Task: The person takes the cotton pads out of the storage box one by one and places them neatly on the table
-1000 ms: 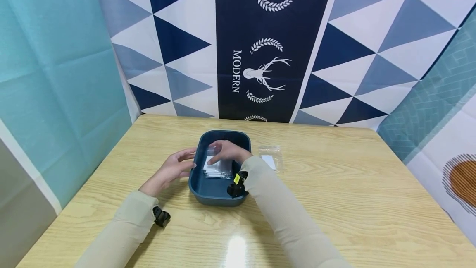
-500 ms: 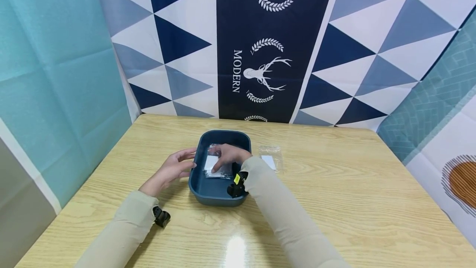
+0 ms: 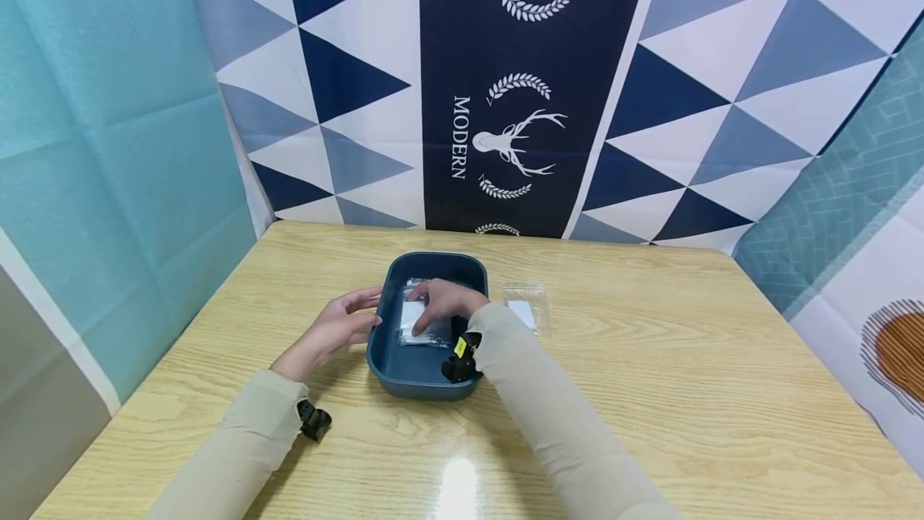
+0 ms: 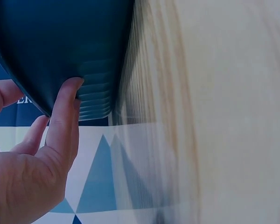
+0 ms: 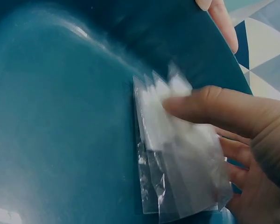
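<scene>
A dark blue bin (image 3: 426, 387) stands on the table with a stack of clear zip bags (image 5: 177, 154) in it, each with a white piece inside. My right hand (image 3: 449, 299) reaches into the bin and pinches the stack, thumb on the top bags and fingers at the far edge. Part of the stack is hidden under this hand. My left hand (image 3: 335, 331) rests against the bin's left side from outside. Its fairly straight fingers (image 4: 60, 116) touch the outer wall near the rim in the left wrist view.
Just right of the bin, one more clear zip bag (image 3: 525, 307) with a white piece lies flat on the wooden table (image 3: 686, 375). A patterned cloth (image 3: 346, 87) hangs behind the table, and a turquoise cloth (image 3: 108, 119) hangs at the left.
My right thumb has drawn back slightly toward me and to the right, showing more of the white bags. The stack has shifted slightly right. My left hand and the bin stay put.
</scene>
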A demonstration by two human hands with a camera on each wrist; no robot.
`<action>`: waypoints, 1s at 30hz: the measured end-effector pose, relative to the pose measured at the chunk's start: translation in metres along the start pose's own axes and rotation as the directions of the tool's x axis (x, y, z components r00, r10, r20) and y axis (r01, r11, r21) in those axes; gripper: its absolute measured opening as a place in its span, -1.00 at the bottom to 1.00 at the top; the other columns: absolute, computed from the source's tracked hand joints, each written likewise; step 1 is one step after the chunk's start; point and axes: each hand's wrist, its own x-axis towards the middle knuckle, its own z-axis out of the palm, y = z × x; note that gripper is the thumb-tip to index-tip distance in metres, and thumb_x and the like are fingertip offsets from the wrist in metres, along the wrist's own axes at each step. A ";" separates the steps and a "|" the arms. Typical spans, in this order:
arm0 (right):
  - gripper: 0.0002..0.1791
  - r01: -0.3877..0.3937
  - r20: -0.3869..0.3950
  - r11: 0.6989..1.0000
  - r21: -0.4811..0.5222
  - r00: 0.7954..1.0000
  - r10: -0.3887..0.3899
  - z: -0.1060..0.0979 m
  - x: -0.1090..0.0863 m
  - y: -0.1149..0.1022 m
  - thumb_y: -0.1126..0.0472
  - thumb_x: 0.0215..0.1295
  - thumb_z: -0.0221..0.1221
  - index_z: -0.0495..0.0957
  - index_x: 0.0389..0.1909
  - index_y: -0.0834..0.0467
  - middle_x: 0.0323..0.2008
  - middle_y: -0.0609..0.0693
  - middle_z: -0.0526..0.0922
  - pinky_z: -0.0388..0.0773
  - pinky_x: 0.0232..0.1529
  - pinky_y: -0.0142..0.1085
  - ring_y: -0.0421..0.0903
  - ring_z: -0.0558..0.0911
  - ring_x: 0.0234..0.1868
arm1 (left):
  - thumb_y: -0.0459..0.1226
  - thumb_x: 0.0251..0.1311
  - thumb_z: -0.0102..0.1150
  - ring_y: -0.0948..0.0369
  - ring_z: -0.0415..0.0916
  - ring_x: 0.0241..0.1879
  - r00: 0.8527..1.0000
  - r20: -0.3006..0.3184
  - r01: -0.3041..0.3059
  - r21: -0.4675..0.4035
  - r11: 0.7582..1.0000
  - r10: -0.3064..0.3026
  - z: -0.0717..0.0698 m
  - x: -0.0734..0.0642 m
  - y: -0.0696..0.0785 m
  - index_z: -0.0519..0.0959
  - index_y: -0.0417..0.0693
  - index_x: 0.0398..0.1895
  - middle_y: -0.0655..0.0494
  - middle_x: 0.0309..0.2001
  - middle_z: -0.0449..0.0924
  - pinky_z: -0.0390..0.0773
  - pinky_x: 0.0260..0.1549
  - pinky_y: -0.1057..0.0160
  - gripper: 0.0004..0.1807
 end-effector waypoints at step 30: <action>-0.45 0.052 -0.115 0.986 0.160 0.993 -0.034 -0.013 -0.012 -0.019 0.34 -0.05 0.39 0.45 0.03 0.16 0.00 0.03 0.49 0.40 -0.01 -0.24 -0.08 0.45 -0.05 | -0.46 0.21 0.00 -0.09 0.42 0.08 1.000 -0.021 0.010 0.014 1.000 -0.010 0.002 -0.002 0.003 0.20 -0.17 0.36 -0.26 0.27 0.21 0.53 -0.09 0.07 -0.39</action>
